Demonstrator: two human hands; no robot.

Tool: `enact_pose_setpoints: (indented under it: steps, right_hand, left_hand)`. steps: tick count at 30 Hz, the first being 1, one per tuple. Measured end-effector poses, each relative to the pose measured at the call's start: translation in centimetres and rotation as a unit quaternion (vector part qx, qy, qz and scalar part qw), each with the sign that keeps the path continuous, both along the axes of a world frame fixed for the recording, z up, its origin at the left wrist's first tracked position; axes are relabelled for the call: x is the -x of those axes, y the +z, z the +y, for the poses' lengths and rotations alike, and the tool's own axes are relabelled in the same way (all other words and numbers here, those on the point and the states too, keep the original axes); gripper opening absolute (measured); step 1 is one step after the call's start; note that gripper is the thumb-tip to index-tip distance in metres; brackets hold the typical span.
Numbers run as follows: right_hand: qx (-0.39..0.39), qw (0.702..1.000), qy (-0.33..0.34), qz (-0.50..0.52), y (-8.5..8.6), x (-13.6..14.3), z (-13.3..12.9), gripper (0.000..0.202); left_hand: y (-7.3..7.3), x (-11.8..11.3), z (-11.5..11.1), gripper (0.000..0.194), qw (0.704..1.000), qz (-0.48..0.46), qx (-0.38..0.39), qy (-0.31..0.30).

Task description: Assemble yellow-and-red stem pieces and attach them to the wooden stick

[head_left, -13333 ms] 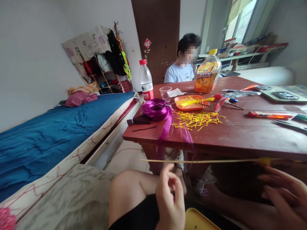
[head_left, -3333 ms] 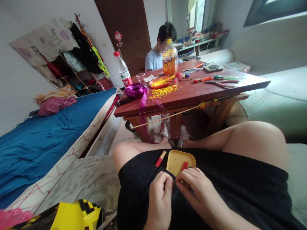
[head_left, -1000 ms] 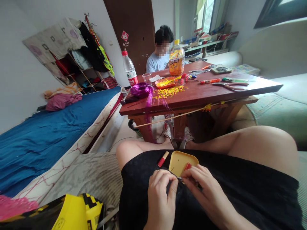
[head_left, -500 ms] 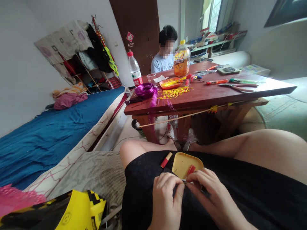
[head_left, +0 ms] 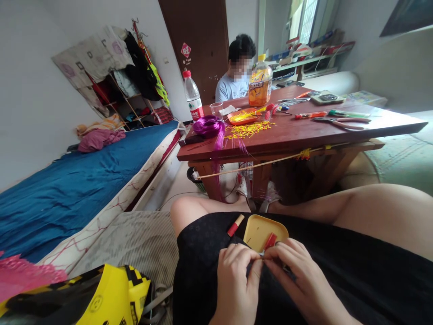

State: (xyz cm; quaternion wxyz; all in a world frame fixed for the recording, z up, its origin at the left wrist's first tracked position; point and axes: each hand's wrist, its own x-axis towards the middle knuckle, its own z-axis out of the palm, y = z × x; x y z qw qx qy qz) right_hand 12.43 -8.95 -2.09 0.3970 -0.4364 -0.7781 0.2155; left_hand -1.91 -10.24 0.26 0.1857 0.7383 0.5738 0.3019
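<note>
Where the pinch closes: left hand (head_left: 238, 273) and right hand (head_left: 295, 262) grip one slim, glinting piece (head_left: 261, 254) between them, too small to identify.
Yellow tray (head_left: 259, 230): shallow, smooth, round-cornered, just beyond.
Red-and-tan cylinder (head_left: 236, 225): lying on black fabric (head_left: 324, 246), left of the tray.

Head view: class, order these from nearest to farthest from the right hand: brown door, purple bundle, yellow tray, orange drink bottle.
1. Yellow tray: just beyond the right hand.
2. Purple bundle: near left corner of the table.
3. Orange drink bottle: table's far side.
4. Brown door: behind the table.
</note>
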Motion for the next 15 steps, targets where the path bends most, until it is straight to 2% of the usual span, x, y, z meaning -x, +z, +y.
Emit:
enact_pose_setpoints:
  steps: [15]
  right_hand:
    - [-0.013,1.000,-0.013,-0.006,-0.16,-0.18,0.04,0.008]
  left_hand:
    - [-0.01,0.02,-0.07,0.014,1.000,0.011,0.008,0.008]
